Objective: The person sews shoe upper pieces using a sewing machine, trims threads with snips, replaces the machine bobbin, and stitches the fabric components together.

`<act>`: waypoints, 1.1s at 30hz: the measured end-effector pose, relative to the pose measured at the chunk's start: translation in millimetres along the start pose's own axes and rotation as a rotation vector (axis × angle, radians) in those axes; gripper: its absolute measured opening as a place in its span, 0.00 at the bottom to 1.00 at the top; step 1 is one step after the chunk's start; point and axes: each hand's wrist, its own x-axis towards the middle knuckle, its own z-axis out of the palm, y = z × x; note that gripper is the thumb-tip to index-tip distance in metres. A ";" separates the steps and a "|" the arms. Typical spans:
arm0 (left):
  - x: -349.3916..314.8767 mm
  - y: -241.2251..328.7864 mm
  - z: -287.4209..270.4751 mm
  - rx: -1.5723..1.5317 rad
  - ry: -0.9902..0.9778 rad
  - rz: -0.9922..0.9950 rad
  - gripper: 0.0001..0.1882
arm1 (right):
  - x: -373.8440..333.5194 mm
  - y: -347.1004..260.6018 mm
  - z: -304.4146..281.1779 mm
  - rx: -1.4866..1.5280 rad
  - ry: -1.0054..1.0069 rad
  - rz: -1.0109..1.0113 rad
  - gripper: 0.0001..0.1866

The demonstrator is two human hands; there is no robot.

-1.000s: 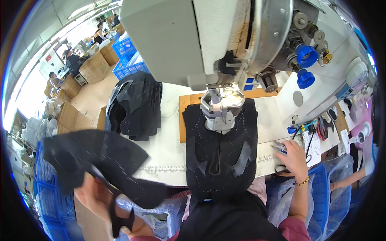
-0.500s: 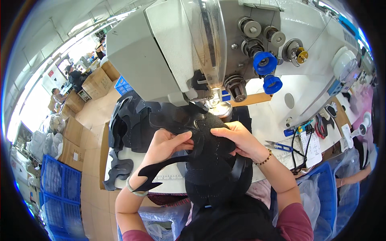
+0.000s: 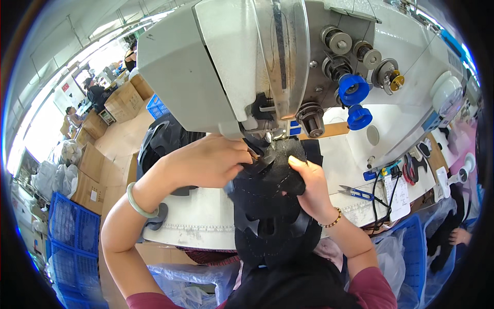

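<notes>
Under the needle area of a white sewing machine lies a black stitched fabric piece, partly of mesh. More joined black pieces trail from it toward my body. My left hand reaches over the work from the left, its fingers closed on the black fabric close to the machine's foot; the fingertips are partly hidden. On the other side my right hand grips the fabric's right edge, thumb on top and the other fingers underneath. A pile of black cut pieces sits left of my left hand.
Blue-handled thread snips lie on the white table at right, beside a black cord and a paper tag. Blue crates and cardboard boxes stand at left. Another person's hand shows at far right.
My left hand has moved up and forward over the fabric toward the machine's foot. The curved black strip no longer hangs across my left wrist. My right hand keeps its hold.
</notes>
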 end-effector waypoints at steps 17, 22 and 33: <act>-1.0 61.3 67.9 0.182 0.458 -0.308 0.38 | -1.9 38.9 30.8 -0.039 0.195 -0.298 0.15; 4.1 44.1 66.5 0.190 0.387 -0.288 0.39 | -16.0 45.0 6.2 -0.216 0.152 -0.222 0.13; -2.1 31.9 73.6 0.068 0.503 -0.161 0.34 | -128.7 -172.2 -202.7 -0.710 1.189 -1.152 0.17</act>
